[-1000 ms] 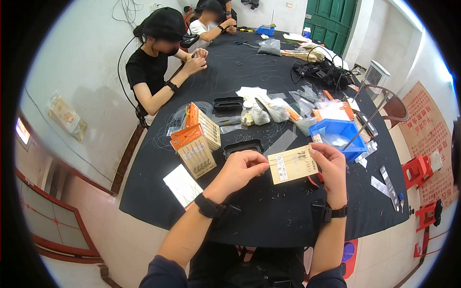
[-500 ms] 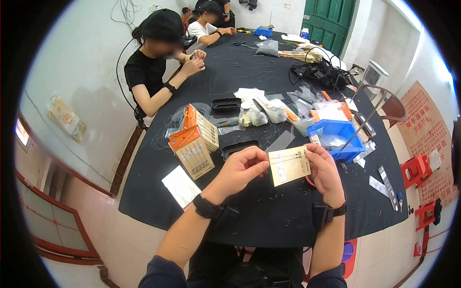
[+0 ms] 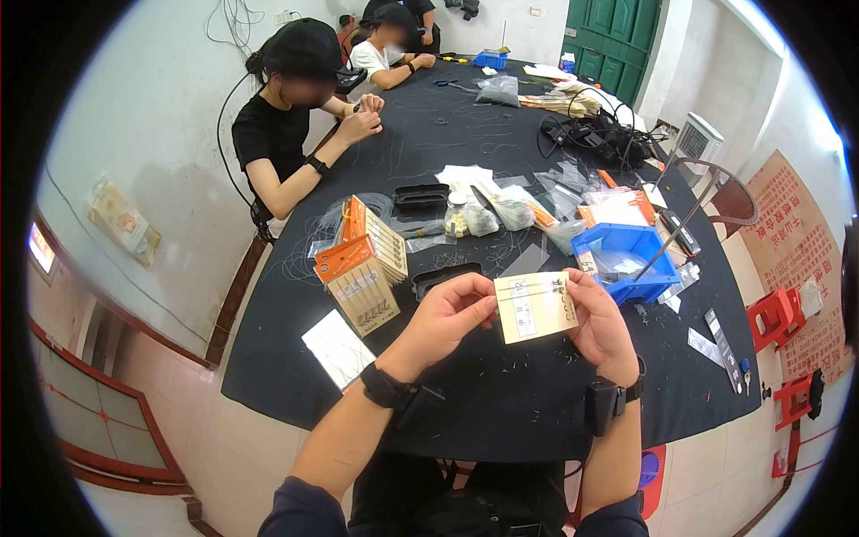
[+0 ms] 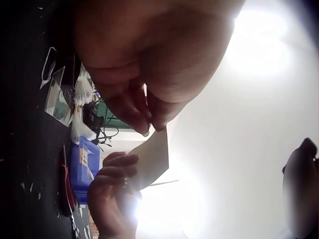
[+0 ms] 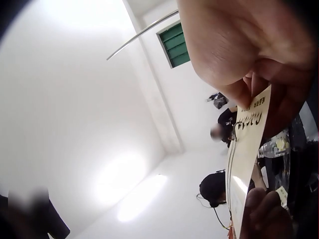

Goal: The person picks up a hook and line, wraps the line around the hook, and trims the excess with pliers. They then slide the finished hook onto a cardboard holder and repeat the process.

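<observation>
Both hands hold up a cream card of fishing hooks (image 3: pixel 535 309) above the black table. Small dark hooks (image 5: pixel 244 122) line its right end, with thin lines running along it past a white label. My right hand (image 3: pixel 601 327) pinches the right edge between thumb and fingers, close to the hooks. On the other side, my left hand (image 3: pixel 454 315) has thumb and fingertip pinched together at the left edge. In the left wrist view, the card's corner (image 4: pixel 160 142) meets those fingertips, which hide what lies between them. Red-handled pliers (image 4: pixel 67 186) lie on the table below.
Orange-topped hook cards (image 3: pixel 362 291) stand to the left, beside a white sheet (image 3: pixel 338 351). Black trays (image 3: pixel 420 197), a jar (image 3: pixel 456 215) and a blue bin (image 3: pixel 617 235) sit ahead. A ruler (image 3: pixel 727 349) lies right. Another person (image 3: pixel 282 134) works at the left side.
The card has shifted slightly left and turned a little in my hands, the right hand moving left with it. My left hand keeps close to the card's left edge.
</observation>
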Demonstrator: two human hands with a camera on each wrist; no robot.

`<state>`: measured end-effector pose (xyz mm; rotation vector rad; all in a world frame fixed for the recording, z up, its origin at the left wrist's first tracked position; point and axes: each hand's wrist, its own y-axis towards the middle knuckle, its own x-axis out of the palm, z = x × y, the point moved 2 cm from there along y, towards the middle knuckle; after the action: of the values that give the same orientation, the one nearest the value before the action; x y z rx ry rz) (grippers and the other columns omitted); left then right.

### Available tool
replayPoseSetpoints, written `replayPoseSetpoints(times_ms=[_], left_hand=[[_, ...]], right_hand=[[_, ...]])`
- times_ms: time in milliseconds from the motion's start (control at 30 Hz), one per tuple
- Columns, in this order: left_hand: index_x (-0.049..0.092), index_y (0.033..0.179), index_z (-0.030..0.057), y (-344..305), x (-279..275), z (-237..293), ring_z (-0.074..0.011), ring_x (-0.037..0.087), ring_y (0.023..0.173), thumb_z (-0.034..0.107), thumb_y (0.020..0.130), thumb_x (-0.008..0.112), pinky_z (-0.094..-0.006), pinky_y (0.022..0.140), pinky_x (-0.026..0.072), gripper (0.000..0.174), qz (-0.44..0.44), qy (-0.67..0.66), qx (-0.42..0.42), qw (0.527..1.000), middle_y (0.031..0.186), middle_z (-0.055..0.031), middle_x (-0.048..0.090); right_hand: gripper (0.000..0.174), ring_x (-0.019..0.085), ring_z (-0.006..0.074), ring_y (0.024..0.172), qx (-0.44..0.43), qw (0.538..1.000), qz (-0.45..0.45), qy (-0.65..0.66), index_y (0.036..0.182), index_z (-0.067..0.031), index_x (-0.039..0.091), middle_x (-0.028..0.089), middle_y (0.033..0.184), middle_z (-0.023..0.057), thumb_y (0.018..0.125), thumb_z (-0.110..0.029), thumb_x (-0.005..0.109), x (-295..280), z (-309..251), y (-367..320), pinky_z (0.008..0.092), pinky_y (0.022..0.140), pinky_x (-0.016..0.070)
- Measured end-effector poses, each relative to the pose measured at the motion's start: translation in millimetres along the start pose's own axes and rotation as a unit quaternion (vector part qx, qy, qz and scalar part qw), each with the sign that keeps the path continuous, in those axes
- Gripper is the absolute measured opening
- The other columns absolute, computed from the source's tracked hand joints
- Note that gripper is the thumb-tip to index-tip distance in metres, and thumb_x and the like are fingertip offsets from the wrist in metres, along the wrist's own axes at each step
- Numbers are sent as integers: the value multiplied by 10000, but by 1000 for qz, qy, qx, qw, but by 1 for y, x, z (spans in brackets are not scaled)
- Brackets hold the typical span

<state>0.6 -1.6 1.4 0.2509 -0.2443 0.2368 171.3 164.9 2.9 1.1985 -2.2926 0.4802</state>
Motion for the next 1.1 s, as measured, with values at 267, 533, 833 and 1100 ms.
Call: replayPoseSetpoints(times_ms=[267,533,833,1100], left_hand=[[601,1110,47,0,3,-7,-58,584,903,151,1024,589,-225,806,479,135,-22,-65,17,998,1001,5,637],[606,1179,13,1,7,-16,-112,628,1030,134,1012,605,-267,931,499,206,33,-159,41,986,1114,-49,666],[586,1281,4,4,-12,-40,-171,612,1144,76,999,595,-323,1018,480,290,176,-202,25,963,1224,-81,651],[523,1399,11,3,0,-31,-146,588,1155,216,1042,539,-313,959,496,412,109,-78,-57,989,1312,-83,609]], right_hand=[[213,695,181,987,46,998,6,30,1207,-12,521,661,1135,116,1023,-113,480,7,11,2,320,839,583],[400,700,182,950,88,996,-1,14,1374,14,484,667,1176,139,993,-106,491,20,18,-2,307,788,586],[456,702,181,924,86,994,-58,14,1441,15,446,676,1179,124,1007,-117,494,31,23,-2,290,763,584],[408,687,148,1000,-124,985,43,-112,1416,13,459,664,1222,115,1041,-138,514,30,30,4,267,822,576]])
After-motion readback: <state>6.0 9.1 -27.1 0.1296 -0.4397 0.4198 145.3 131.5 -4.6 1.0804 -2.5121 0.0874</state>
